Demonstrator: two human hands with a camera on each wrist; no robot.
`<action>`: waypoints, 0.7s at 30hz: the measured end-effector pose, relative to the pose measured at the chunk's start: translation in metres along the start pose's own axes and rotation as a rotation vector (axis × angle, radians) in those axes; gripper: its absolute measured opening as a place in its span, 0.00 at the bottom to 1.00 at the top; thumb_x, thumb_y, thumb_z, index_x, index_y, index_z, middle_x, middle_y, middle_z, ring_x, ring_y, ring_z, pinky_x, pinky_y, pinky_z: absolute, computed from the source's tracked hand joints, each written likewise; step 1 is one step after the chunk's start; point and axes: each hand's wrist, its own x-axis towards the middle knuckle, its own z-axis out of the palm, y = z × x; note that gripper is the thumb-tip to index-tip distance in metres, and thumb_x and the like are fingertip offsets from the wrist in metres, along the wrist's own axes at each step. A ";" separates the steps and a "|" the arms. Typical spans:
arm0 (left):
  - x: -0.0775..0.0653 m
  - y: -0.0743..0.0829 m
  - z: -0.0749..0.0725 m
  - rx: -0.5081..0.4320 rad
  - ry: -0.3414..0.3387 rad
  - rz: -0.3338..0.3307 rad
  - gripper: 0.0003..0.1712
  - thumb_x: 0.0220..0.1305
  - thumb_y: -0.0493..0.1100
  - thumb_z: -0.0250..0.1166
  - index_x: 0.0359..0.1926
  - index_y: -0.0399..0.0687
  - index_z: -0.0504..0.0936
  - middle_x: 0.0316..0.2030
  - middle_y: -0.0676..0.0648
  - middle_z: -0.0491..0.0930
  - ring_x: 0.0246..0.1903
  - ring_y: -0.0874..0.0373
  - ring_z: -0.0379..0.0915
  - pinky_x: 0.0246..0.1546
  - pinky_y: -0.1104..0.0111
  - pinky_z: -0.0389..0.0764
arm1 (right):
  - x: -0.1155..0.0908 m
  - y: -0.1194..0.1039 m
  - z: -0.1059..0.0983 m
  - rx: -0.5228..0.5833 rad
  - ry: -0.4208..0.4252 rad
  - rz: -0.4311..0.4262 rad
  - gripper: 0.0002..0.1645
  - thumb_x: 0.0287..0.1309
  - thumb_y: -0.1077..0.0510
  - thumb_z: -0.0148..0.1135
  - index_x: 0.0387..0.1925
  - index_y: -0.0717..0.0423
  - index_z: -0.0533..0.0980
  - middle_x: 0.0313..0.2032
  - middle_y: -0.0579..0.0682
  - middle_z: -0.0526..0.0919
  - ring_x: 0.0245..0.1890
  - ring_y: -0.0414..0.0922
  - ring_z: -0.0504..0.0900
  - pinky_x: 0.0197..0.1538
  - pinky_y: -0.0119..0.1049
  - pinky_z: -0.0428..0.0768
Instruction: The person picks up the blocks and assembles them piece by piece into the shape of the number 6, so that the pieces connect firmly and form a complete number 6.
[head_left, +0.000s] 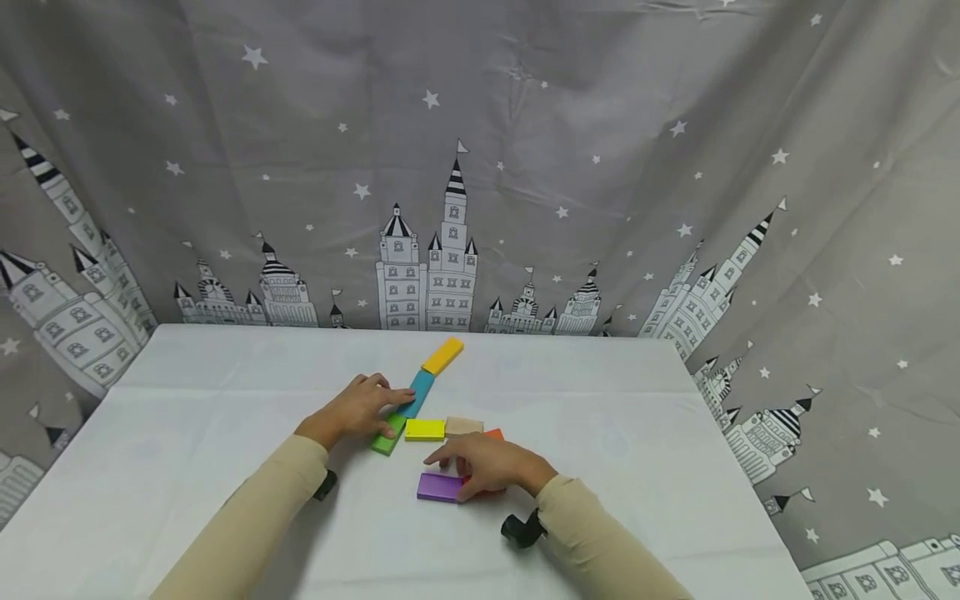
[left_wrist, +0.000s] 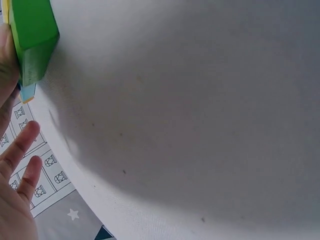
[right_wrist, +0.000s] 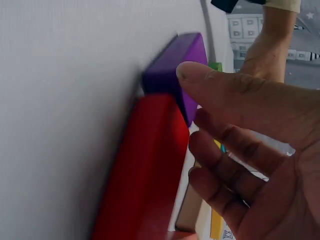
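Observation:
In the head view my left hand spans two flat blocks, index fingertip on the blue block and thumb at the green block. The left wrist view shows the thumb against the green block, other fingers spread. My right hand hovers around the inner end of the purple block. Its thumb is at that block's near edge, where the red block adjoins it. The right fingers are loosely bent on the far side, not visibly gripping. In the head view, this hand hides most of the red block.
Past the blue block lies an orange-yellow block. A yellow block and a tan block line up rightward from the green one, followed by a partly hidden orange-red block. A grey castle-print curtain hangs behind the white table.

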 end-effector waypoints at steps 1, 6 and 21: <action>0.000 0.000 -0.001 0.004 -0.001 0.005 0.40 0.51 0.54 0.72 0.66 0.55 0.72 0.55 0.43 0.75 0.53 0.41 0.64 0.55 0.48 0.68 | 0.001 0.001 -0.002 -0.009 -0.017 -0.014 0.35 0.49 0.61 0.74 0.61 0.47 0.75 0.45 0.41 0.78 0.36 0.35 0.75 0.39 0.22 0.76; 0.000 0.002 -0.002 0.018 -0.008 0.006 0.40 0.51 0.54 0.72 0.66 0.56 0.72 0.54 0.45 0.76 0.53 0.43 0.64 0.56 0.49 0.67 | 0.010 0.001 -0.009 -0.086 -0.101 -0.063 0.36 0.49 0.61 0.74 0.61 0.46 0.74 0.47 0.42 0.79 0.38 0.35 0.75 0.41 0.21 0.75; -0.004 0.005 -0.004 0.046 0.010 0.024 0.39 0.51 0.53 0.72 0.66 0.54 0.73 0.53 0.48 0.78 0.52 0.47 0.66 0.57 0.50 0.66 | 0.029 -0.009 -0.005 -0.193 -0.137 -0.120 0.33 0.48 0.54 0.76 0.58 0.47 0.77 0.44 0.39 0.79 0.40 0.33 0.74 0.44 0.18 0.72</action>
